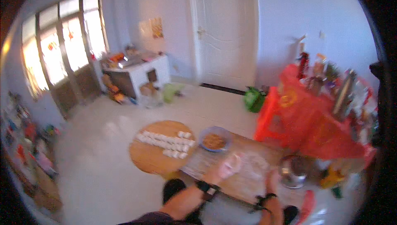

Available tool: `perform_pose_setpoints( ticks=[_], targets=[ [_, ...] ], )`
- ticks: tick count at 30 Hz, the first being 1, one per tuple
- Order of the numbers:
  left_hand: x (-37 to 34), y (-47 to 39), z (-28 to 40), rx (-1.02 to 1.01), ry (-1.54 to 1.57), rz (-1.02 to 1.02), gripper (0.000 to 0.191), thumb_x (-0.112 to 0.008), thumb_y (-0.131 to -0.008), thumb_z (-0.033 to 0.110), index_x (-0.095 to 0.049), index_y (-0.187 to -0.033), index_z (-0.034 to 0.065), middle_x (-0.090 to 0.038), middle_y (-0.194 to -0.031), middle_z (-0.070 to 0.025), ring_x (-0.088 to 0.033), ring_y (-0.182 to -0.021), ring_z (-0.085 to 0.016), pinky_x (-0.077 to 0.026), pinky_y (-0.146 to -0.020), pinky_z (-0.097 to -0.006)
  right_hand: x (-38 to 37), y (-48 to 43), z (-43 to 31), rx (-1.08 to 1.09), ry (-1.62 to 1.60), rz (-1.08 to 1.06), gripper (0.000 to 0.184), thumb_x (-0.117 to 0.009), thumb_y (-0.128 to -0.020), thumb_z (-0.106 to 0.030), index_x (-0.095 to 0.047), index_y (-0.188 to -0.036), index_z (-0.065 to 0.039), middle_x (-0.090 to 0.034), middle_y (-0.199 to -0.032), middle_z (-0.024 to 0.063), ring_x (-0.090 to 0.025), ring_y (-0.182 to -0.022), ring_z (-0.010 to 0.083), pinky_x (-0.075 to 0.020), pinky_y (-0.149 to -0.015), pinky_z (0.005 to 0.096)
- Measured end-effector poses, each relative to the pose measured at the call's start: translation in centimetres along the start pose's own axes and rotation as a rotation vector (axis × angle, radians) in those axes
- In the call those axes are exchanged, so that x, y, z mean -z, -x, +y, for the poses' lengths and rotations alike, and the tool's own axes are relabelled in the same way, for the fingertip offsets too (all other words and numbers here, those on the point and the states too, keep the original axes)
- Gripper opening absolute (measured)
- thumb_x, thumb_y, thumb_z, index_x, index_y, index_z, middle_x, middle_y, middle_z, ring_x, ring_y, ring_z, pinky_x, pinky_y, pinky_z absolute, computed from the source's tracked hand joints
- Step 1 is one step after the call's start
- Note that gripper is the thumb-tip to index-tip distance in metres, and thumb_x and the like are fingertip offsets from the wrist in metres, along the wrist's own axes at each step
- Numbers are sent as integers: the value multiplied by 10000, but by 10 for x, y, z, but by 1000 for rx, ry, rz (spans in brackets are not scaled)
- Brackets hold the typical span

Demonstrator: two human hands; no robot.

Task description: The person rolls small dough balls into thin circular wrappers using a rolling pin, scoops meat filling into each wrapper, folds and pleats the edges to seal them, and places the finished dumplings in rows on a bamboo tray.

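A floured wooden board [242, 175] lies before me. My left hand [228, 166], blurred and whitened with flour, is over its middle; whether it grips anything is unclear. My right hand [271, 178] is at the board's right part, also blurred, its fingers hard to make out. Between and beyond the hands, a pale patch of flour or dough [258, 163] shows on the board. A blue-rimmed bowl of brownish filling [214, 141] stands at the board's far left corner. Left of it, a round wooden board [145, 160] holds rows of small white dough pieces [175, 144].
A metal pot [292, 172] stands right of the board. Behind it, a red cloth [310, 122] covers a surface crowded with bottles. A green bag [254, 100] sits on the floor near a white door [228, 35]. A white cabinet [149, 73] stands further back, near windows.
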State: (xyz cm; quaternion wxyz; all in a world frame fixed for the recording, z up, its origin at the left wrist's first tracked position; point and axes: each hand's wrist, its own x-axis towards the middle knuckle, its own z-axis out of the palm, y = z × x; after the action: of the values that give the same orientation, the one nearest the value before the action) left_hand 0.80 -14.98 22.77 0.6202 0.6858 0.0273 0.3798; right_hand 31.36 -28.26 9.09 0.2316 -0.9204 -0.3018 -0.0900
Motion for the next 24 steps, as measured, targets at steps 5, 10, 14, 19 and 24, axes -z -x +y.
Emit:
perform_pose_setpoints(
  ticks=[5,10,14,19,24],
  targets=[
    [66,27,59,148,-269,150,243,-584,-983,186,-632,-1183,56,-661,-1138,-33,-624,-1077,-166,-490,-950,-324,23,-21,-101,510,-43,-218,716,-668,-902,-454,-478,-1465,-54,-490,-1488,242,-551,-1278,434,-496,-1041,503],
    [166,30,16,260,554,643,149,-631,-947,76,-669,-1084,34,-654,-997,-42,-626,-901,-162,-497,-803,-249,-7,-43,-210,611,-51,-465,586,-629,-933,-366,-533,-1445,-98,-564,-1423,236,-583,-1253,408,-467,-1056,499],
    [215,41,-48,253,750,823,119,-658,-918,28,-614,-1028,16,-606,-956,-82,-609,-925,-207,-516,-833,-305,-63,-36,-262,580,165,-361,509,-593,-954,-324,-571,-1426,-135,-650,-1278,220,-634,-1172,410,-505,-985,522],
    [220,60,-140,380,982,1037,160,-670,-980,132,-616,-1043,-4,-667,-1044,-105,-650,-1032,-260,-540,-986,-400,-154,-42,-285,779,216,-345,389,-548,-989,-245,-605,-1357,-133,-682,-1180,178,-688,-1014,390,-556,-837,504],
    [224,56,-208,566,961,951,339,-522,-1059,171,-554,-1287,-78,-623,-1288,-170,-619,-1184,-269,-509,-1045,-383,-173,-79,-288,954,152,-530,164,-595,-945,-178,-672,-1066,-100,-722,-1000,135,-714,-878,390,-573,-722,509]
  ],
)
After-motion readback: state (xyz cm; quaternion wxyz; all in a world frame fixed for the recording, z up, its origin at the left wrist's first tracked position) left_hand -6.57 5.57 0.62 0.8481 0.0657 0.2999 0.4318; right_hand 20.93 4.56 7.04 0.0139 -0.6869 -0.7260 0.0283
